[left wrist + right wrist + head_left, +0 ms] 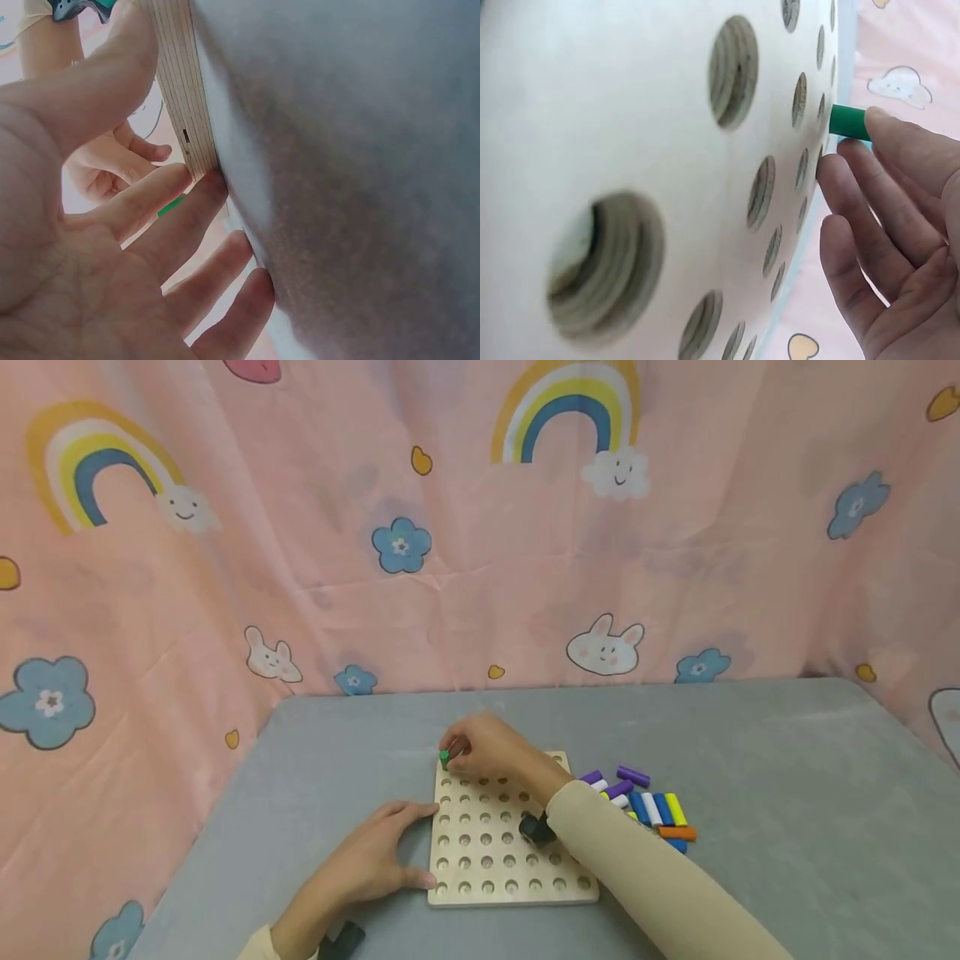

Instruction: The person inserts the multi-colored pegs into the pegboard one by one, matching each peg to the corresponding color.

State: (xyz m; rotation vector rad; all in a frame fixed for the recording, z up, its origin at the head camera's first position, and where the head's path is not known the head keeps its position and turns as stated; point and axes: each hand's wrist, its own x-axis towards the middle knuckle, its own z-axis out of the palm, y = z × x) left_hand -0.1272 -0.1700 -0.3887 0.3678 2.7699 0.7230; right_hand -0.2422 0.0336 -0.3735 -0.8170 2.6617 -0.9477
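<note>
A pale wooden pegboard (476, 893) with rows of round holes lies flat on the table. At its far left corner, my right hand (487, 747) pinches a green peg (445, 757) between thumb and fingers. In the right wrist view the green peg (850, 122) stands upright from the board's face at its far edge; whether its lower end sits in a hole is hard to tell. My left hand (375, 856) rests at the board's left side, thumb and fingers spread and touching its edge. The left wrist view shows those fingertips (214, 184) against the layered plywood side.
Right of the board lies a loose group of pegs: purple ones (633, 776), white, blue, a yellow one (677, 810) and an orange one (677, 833). My right forearm (637, 860) crosses over the board and hides part of both. A pink patterned curtain (480, 593) hangs behind the grey table (810, 827).
</note>
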